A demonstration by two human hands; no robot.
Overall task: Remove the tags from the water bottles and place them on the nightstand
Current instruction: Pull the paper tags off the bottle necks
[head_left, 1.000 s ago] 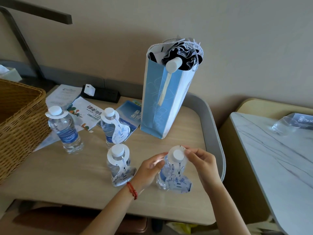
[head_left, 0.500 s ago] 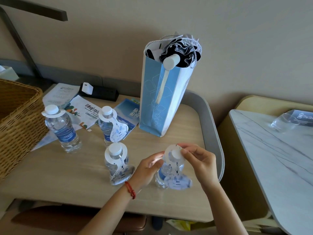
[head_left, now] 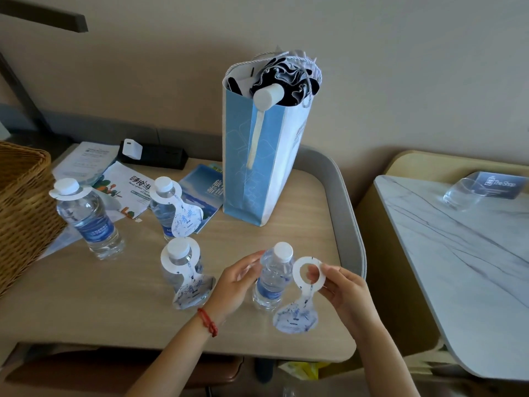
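Near the front edge of the wooden worktop (head_left: 86, 305), from my head view, I see my right hand (head_left: 343, 293) with its grip pinched on the ring of a paper tag (head_left: 300, 308), which hangs free of its bottle, just right of it. My left hand (head_left: 234, 285) has its grip curled loosely around that untagged bottle (head_left: 272, 276), fingers touching its shoulder. Three more bottles stand to the left, each wearing a tag: one close by (head_left: 183, 267), one behind it (head_left: 169, 207), one near the wicker basket (head_left: 20, 207). A blue paper bag (head_left: 257, 167) stands upright further back. The marble nightstand (head_left: 458, 267) sits to the right, apart from the worktop.
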